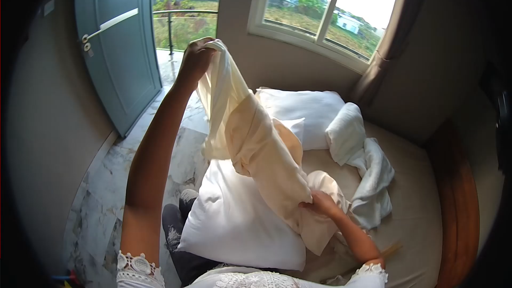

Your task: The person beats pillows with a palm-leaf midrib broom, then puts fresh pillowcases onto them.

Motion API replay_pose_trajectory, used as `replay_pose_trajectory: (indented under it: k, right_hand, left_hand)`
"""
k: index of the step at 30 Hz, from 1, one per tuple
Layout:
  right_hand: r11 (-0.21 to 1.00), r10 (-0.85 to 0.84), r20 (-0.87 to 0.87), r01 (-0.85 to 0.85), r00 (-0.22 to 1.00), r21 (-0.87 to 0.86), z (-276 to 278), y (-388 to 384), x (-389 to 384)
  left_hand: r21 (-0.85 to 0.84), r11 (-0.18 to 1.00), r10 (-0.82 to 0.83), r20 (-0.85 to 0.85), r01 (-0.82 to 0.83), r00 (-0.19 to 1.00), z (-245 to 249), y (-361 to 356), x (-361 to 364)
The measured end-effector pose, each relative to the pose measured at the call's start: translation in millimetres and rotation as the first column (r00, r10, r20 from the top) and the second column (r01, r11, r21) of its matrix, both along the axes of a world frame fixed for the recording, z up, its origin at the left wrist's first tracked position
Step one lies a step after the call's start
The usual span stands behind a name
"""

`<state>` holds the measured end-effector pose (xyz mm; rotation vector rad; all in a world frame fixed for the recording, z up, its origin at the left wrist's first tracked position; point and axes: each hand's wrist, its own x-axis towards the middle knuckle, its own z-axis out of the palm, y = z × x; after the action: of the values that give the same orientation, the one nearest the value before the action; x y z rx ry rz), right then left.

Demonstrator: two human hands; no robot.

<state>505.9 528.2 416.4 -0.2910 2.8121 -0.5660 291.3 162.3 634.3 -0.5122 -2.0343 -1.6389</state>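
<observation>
My left hand (pixel 195 60) is raised high and grips the top end of a cream pillowcase (pixel 256 144). The cloth hangs down in a long fold to my right hand (pixel 321 204), which clutches its lower part just above the bed. Under the cloth a bare white pillow (pixel 234 218) lies on the bed's near edge, leaning against my legs.
A second white pillow (pixel 304 108) and a rolled white towel or blanket (pixel 368 170) lie further back on the beige bed (pixel 416 208). A wooden bed frame (pixel 458 208) curves on the right. A blue door (pixel 114 42) stands open on the left, above a marble floor (pixel 106 181).
</observation>
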Motion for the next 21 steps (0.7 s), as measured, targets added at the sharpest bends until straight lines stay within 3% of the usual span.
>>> replay_pose_trajectory:
  k: [2,3,4,5,6,8,9,10,11,15,16,17,18,19,21]
  right_hand:
    - [0.982,-0.142,-0.075,0.150,0.987,0.118,-4.9,11.9,0.6]
    - [0.955,-0.169,-0.295,0.082,0.941,-0.284,-49.7,64.2,-15.6]
    - [0.848,-0.152,-0.151,0.050,0.977,-0.527,-11.0,82.5,-19.0]
    - [0.700,-0.288,-0.038,0.183,0.957,-0.690,26.2,88.1,-11.3]
    - [0.570,-0.395,0.155,0.374,0.905,-0.732,74.8,83.8,-2.8]
    - [0.677,-0.252,0.081,0.236,0.964,-0.698,110.4,117.1,-3.3]
    - [0.666,-0.171,0.107,0.195,0.979,-0.720,119.9,134.1,-6.5]
    - [0.650,-0.093,0.133,0.161,0.987,-0.742,127.6,146.9,-7.5]
    - [0.671,-0.158,0.091,0.175,0.983,-0.720,135.0,154.0,-7.0]
    - [0.679,-0.326,-0.134,0.133,0.936,-0.722,145.6,146.1,-11.5]
    - [0.674,-0.376,-0.194,0.124,0.906,-0.728,138.5,150.6,-16.0]
    - [0.692,-0.458,-0.318,0.109,0.830,-0.713,124.2,175.9,-16.6]
    - [0.714,-0.532,-0.432,0.111,0.728,-0.692,109.3,202.3,-17.2]
    - [0.595,-0.739,-0.329,0.341,0.588,-0.728,92.9,250.1,-3.6]
    - [0.131,-0.985,-0.031,0.621,0.169,-0.773,62.3,341.7,24.2]
  left_hand:
    - [-0.227,0.941,0.212,-0.181,-0.250,0.960,-1.6,-7.9,5.3]
    - [-0.303,0.904,0.251,-0.194,-0.302,0.948,-5.5,-17.7,6.7]
    - [-0.380,0.858,0.282,-0.213,-0.345,0.936,-8.7,-29.8,7.5]
    - [-0.452,0.807,0.304,-0.237,-0.381,0.923,-10.8,-41.2,7.2]
    - [-0.535,0.768,0.318,-0.159,-0.353,0.935,-17.3,-51.7,5.1]
    - [-0.513,0.741,0.362,-0.238,-0.434,0.901,-47.1,-64.8,-11.1]
    - [-0.493,0.717,0.396,-0.294,-0.493,0.870,-56.1,-69.9,-15.0]
    - [-0.482,0.737,0.416,-0.228,-0.473,0.880,-60.7,-76.1,-18.2]
    - [-0.468,0.758,0.432,-0.162,-0.454,0.887,-64.6,-83.3,-23.2]
    - [-0.389,0.802,0.420,-0.173,-0.454,0.891,-75.8,-105.6,-29.2]
    - [-0.368,0.729,0.506,-0.278,-0.577,0.817,-89.6,-135.3,-46.1]
    - [-0.335,0.642,0.578,-0.379,-0.690,0.722,-104.8,-175.9,-61.2]
    - [-0.279,0.672,0.670,-0.165,-0.686,0.724,-109.3,-204.7,-54.1]
    - [-0.210,0.685,0.721,0.056,-0.698,0.691,-110.6,-236.9,-46.0]
    - [0.110,0.639,0.686,0.364,-0.761,0.630,-148.2,-355.5,-57.3]
